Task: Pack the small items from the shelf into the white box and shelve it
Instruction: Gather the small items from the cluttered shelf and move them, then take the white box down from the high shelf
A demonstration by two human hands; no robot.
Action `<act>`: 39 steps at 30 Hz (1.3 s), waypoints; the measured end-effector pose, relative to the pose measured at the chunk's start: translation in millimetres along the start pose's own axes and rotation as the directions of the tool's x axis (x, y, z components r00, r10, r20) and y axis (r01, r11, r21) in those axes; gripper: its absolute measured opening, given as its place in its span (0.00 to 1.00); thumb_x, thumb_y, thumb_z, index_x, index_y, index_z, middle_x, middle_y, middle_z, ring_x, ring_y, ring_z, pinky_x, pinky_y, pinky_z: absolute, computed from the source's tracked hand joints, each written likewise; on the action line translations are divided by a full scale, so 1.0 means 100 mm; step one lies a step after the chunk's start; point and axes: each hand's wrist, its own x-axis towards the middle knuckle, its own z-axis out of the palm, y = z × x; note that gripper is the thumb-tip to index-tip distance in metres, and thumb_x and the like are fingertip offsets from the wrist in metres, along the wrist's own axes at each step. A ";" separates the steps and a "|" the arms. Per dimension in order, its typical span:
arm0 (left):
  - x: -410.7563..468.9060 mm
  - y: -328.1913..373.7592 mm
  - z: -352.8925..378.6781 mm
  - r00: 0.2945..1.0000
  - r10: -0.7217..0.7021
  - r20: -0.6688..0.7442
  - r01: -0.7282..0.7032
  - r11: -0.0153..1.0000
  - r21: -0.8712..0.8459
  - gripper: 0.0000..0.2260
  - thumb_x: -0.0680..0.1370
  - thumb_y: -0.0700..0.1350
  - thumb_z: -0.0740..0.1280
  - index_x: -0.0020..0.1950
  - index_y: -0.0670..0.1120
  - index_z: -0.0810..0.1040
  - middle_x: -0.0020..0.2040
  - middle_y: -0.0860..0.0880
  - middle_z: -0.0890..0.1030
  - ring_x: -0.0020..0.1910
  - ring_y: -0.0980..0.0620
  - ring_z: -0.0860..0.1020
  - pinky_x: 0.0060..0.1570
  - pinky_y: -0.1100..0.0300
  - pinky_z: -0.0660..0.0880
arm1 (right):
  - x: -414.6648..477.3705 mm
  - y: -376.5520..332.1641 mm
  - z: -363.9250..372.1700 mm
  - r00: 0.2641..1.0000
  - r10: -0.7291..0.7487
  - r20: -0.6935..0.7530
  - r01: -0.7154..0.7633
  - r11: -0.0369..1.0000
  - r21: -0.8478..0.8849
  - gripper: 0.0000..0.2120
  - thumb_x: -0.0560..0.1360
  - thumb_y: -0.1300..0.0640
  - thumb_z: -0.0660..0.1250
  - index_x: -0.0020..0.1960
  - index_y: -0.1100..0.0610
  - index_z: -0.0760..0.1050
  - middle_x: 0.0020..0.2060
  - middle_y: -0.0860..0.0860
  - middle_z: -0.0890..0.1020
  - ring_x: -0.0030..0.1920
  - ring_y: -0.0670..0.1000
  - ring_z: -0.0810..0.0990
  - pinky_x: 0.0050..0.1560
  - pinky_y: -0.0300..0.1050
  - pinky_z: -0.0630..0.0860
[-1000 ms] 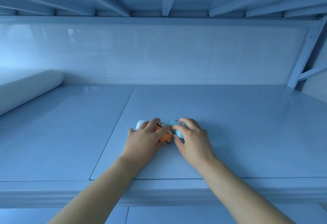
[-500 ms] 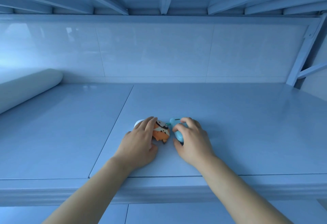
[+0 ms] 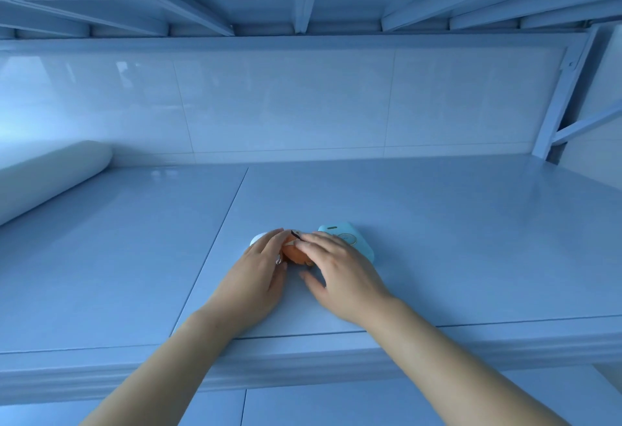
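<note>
A small orange toy figure (image 3: 293,255) lies on the pale shelf board (image 3: 471,243), wedged between my two hands. My left hand (image 3: 257,277) cups it from the left, thumb at its small metal ring. My right hand (image 3: 341,279) hovers with fingers spread, its fingertips touching the top of the toy. A light blue flat item (image 3: 351,239) lies free on the shelf just behind my right hand. A small white item (image 3: 256,239) peeks out behind my left fingers, mostly hidden. The white box is not in view.
A thick white roll (image 3: 50,178) lies at the far left of the shelf. The tiled wall (image 3: 286,105) closes the back, and the upper shelf's frame (image 3: 303,14) hangs overhead. A metal upright (image 3: 557,102) stands at the right rear corner.
My right hand has let go of the light blue item, which now lies flat on the shelf, and moved left onto the orange toy. My left hand stays against the toy.
</note>
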 end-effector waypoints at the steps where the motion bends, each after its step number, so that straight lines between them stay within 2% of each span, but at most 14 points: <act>1: 0.01 -0.02 -0.02 1.000 -0.025 0.009 0.025 0.999 -0.029 0.21 0.77 0.37 0.59 0.69 0.48 0.64 0.64 0.54 0.70 0.61 0.54 0.71 0.55 0.70 0.64 | 0.01 -0.01 0.00 1.000 0.001 0.004 -0.001 1.000 0.005 0.19 0.74 0.60 0.64 0.65 0.56 0.70 0.66 0.50 0.73 0.66 0.51 0.68 0.67 0.41 0.59; 4: 0.04 -0.09 -0.06 0.994 -0.100 0.048 0.101 0.994 -0.033 0.22 0.77 0.39 0.61 0.70 0.50 0.62 0.64 0.53 0.71 0.58 0.53 0.73 0.53 0.62 0.70 | 0.02 -0.01 0.01 1.000 0.001 0.010 -0.001 1.000 0.027 0.18 0.74 0.63 0.63 0.64 0.54 0.71 0.66 0.49 0.73 0.66 0.50 0.68 0.67 0.40 0.57; 6: 0.07 -0.14 -0.07 0.990 -0.120 0.069 0.118 0.993 0.028 0.22 0.77 0.39 0.60 0.71 0.49 0.62 0.65 0.51 0.71 0.59 0.51 0.72 0.53 0.61 0.70 | 0.01 0.00 0.02 1.000 0.006 0.006 -0.007 1.000 0.029 0.20 0.73 0.66 0.61 0.63 0.54 0.72 0.66 0.49 0.73 0.66 0.49 0.68 0.67 0.41 0.57; 9: 0.09 -0.17 -0.09 0.989 -0.117 0.088 0.108 0.989 0.106 0.21 0.77 0.37 0.58 0.70 0.49 0.65 0.66 0.51 0.71 0.64 0.50 0.67 0.57 0.60 0.69 | 0.00 0.03 0.02 0.999 0.033 -0.024 -0.032 0.999 0.025 0.22 0.69 0.72 0.59 0.59 0.56 0.75 0.63 0.50 0.76 0.65 0.51 0.71 0.67 0.42 0.56; 13: 0.05 -0.12 -0.10 0.993 -0.082 0.088 0.073 0.992 0.101 0.20 0.77 0.37 0.59 0.69 0.50 0.65 0.65 0.53 0.70 0.65 0.51 0.66 0.59 0.55 0.70 | 0.01 0.04 0.01 0.999 0.010 -0.050 -0.010 1.000 0.005 0.20 0.68 0.72 0.62 0.55 0.58 0.78 0.60 0.51 0.79 0.60 0.54 0.75 0.65 0.45 0.58; 16: -0.01 -0.05 -0.10 0.979 -0.153 0.134 0.123 0.970 0.208 0.23 0.77 0.41 0.58 0.71 0.52 0.60 0.68 0.56 0.66 0.69 0.52 0.60 0.64 0.39 0.64 | 0.02 0.03 0.02 0.999 -0.007 -0.052 0.007 1.000 0.009 0.17 0.69 0.70 0.63 0.54 0.57 0.78 0.60 0.50 0.78 0.59 0.53 0.76 0.65 0.45 0.57; 18: -0.04 0.00 -0.10 0.965 -0.199 0.170 0.149 0.951 0.270 0.25 0.77 0.43 0.58 0.73 0.53 0.56 0.69 0.57 0.63 0.71 0.53 0.55 0.65 0.34 0.60 | 0.02 0.04 0.03 0.999 0.000 -0.034 0.001 1.000 0.024 0.16 0.71 0.68 0.63 0.56 0.56 0.77 0.62 0.49 0.77 0.62 0.52 0.74 0.67 0.43 0.55; 20: -0.06 0.07 -0.10 0.962 -0.203 0.185 0.146 0.949 0.279 0.25 0.77 0.45 0.58 0.73 0.54 0.55 0.70 0.57 0.62 0.71 0.54 0.55 0.65 0.34 0.58 | 0.01 0.04 0.02 0.999 -0.007 -0.033 0.009 0.999 0.039 0.15 0.73 0.65 0.63 0.57 0.55 0.77 0.63 0.49 0.76 0.62 0.51 0.73 0.67 0.41 0.56; 23: -0.11 0.15 -0.13 0.961 -0.206 0.184 0.148 0.946 0.290 0.26 0.77 0.47 0.59 0.73 0.56 0.55 0.70 0.58 0.62 0.71 0.54 0.57 0.66 0.34 0.57 | -0.01 -0.01 -0.01 0.995 -0.014 -0.097 0.022 0.997 0.076 0.13 0.72 0.63 0.67 0.55 0.54 0.78 0.60 0.49 0.78 0.59 0.50 0.75 0.64 0.45 0.66; 25: -0.16 0.20 -0.13 0.963 -0.224 0.151 0.172 0.939 0.297 0.25 0.77 0.49 0.59 0.72 0.57 0.55 0.70 0.58 0.62 0.70 0.54 0.59 0.67 0.36 0.56 | -0.03 -0.02 -0.04 0.987 -0.008 -0.158 0.025 0.994 0.103 0.13 0.70 0.63 0.69 0.54 0.55 0.79 0.57 0.49 0.80 0.57 0.47 0.75 0.62 0.48 0.70; 27: -0.21 0.27 -0.17 0.967 -0.236 0.093 0.200 0.934 0.296 0.24 0.77 0.51 0.59 0.72 0.58 0.56 0.69 0.58 0.64 0.69 0.53 0.61 0.67 0.38 0.57 | -0.05 -0.02 -0.09 0.980 -0.014 -0.198 0.040 0.991 0.130 0.14 0.69 0.63 0.70 0.54 0.54 0.79 0.55 0.48 0.81 0.54 0.44 0.73 0.57 0.45 0.72; 30: -0.24 0.39 -0.25 0.978 -0.206 -0.015 0.200 0.927 0.316 0.21 0.77 0.53 0.59 0.69 0.57 0.61 0.67 0.58 0.67 0.66 0.53 0.65 0.67 0.42 0.61 | -0.06 -0.05 -0.20 0.980 -0.036 -0.194 0.064 0.988 0.140 0.14 0.70 0.60 0.71 0.55 0.53 0.78 0.54 0.47 0.80 0.53 0.44 0.73 0.54 0.38 0.70; 34: -0.37 0.60 -0.35 0.983 -0.174 -0.060 0.184 0.911 0.370 0.20 0.77 0.54 0.60 0.69 0.53 0.64 0.67 0.56 0.68 0.64 0.52 0.68 0.58 0.56 0.68 | -0.14 -0.11 -0.34 0.983 -0.047 -0.178 0.078 0.981 0.175 0.13 0.72 0.56 0.68 0.57 0.53 0.76 0.56 0.48 0.78 0.56 0.44 0.71 0.55 0.35 0.67; 39: -0.68 1.00 -0.40 0.966 -0.243 -0.084 0.253 0.844 0.473 0.23 0.77 0.57 0.57 0.72 0.53 0.60 0.70 0.54 0.65 0.67 0.51 0.66 0.64 0.53 0.66 | -0.38 -0.21 -0.49 0.986 -0.090 -0.142 0.123 0.963 0.239 0.14 0.74 0.55 0.66 0.59 0.53 0.75 0.59 0.46 0.77 0.60 0.44 0.70 0.59 0.38 0.68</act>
